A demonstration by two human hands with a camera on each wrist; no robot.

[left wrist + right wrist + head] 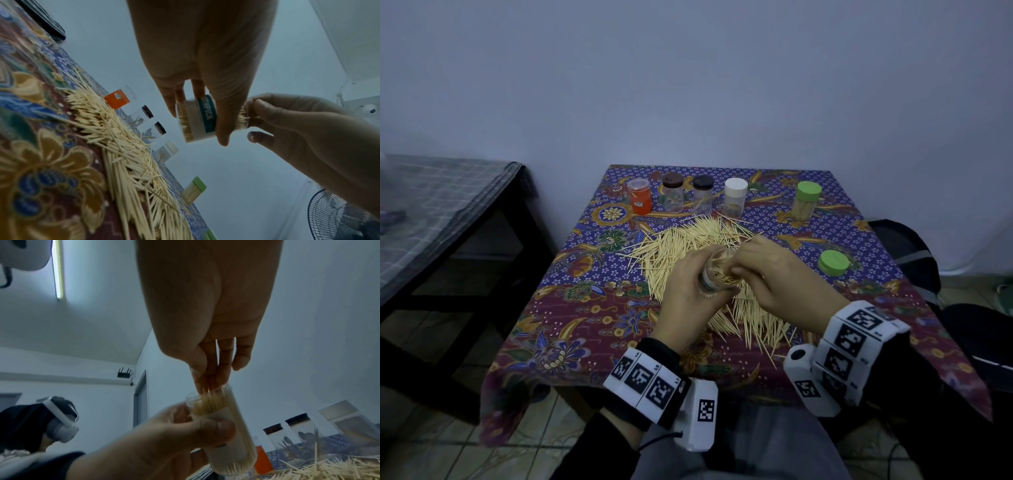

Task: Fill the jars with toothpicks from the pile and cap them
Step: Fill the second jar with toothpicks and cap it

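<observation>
At the right wrist, fingers (207, 369) pinch toothpicks (209, 400); left hand (164, 449) grips jar (232, 434).

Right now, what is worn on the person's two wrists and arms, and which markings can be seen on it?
Both hands are bare. The left hand has a black sleeve and a wristband of white blocks printed with black square codes, plus a white camera box bearing one more code. The right hand wears the same: a coded white band, a white camera box with a dark round lens, and a dark sleeve.
</observation>
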